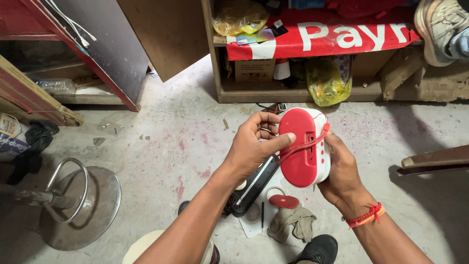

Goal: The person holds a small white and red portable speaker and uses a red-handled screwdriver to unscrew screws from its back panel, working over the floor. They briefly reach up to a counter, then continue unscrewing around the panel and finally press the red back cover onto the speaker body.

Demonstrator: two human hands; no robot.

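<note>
Fingers [273,142] of both hands clasp red-white speaker [304,146], long axis upright, slightly tilted.

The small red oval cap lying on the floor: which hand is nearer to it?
Right. The right hand is just above-right of the small red oval cap; the left hand is higher, farther up-left.

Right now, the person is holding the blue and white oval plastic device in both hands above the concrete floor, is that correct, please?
Not quite: the oval plastic device is red and white, not blue. The head view shows it held between the left hand and right hand above the concrete floor.
</note>
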